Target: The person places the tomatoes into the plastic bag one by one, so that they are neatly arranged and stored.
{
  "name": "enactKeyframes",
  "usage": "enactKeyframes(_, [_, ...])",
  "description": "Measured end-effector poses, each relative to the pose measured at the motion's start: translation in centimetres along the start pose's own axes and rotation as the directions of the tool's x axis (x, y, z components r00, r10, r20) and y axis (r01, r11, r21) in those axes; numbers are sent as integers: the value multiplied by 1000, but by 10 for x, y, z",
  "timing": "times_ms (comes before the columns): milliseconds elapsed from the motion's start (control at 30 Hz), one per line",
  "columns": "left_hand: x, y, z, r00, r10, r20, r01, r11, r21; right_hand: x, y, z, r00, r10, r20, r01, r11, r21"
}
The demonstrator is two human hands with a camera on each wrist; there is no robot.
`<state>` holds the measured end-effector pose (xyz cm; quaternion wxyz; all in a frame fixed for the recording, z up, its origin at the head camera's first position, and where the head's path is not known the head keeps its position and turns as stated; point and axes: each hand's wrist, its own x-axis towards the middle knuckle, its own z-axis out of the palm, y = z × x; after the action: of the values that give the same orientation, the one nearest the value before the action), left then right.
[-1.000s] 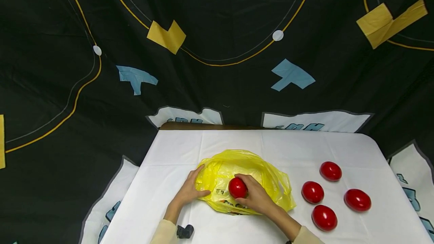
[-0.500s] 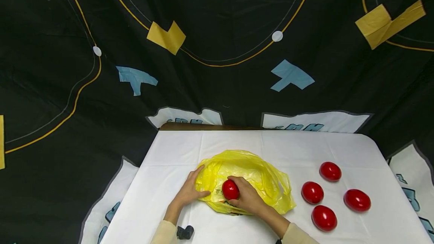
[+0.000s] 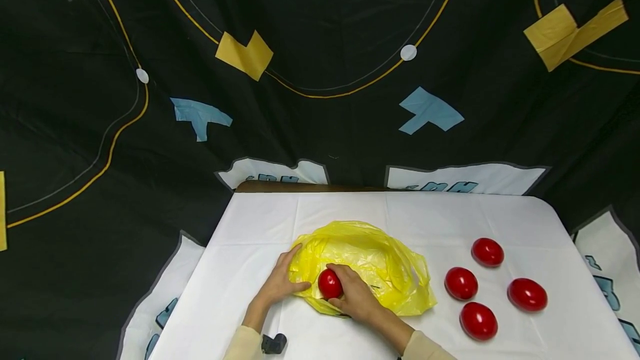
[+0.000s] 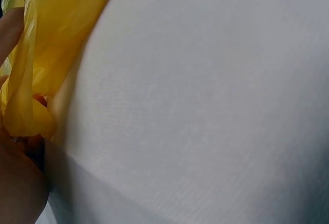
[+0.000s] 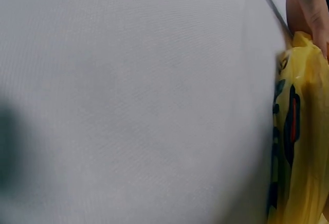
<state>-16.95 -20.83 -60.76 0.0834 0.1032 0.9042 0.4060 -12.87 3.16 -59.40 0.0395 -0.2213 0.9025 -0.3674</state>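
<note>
A crinkled yellow plastic bag lies on the white-covered table with its mouth spread. My left hand grips the bag's left edge; in the left wrist view the bag's folded rim sits between thumb and fingers. A glossy red ball is held in my right hand, thumb below and fingers above it. That ball is over the left part of the bag mouth, a little right of my left thumb. The right wrist view shows the printed side of the bag but not the ball.
Several similar red balls lie right of the bag, among them a rear one and a front one. A small black object is beside my left forearm. Behind the table hangs a black patterned cloth.
My right hand has moved left and slightly toward me with the red ball, from the middle of the bag to its left part. My left hand has stayed put.
</note>
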Motion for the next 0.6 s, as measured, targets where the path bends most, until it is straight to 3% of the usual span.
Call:
enactKeyframes(300, [0, 2, 0, 1000, -6, -3, 6, 1000, 3, 3, 2, 11, 993, -80, -84, 73, 994, -86])
enactKeyframes(600, [1, 0, 3, 1000, 10, -5, -10, 1000, -7, 2, 2, 19, 992, -64, -108, 52, 993, -107])
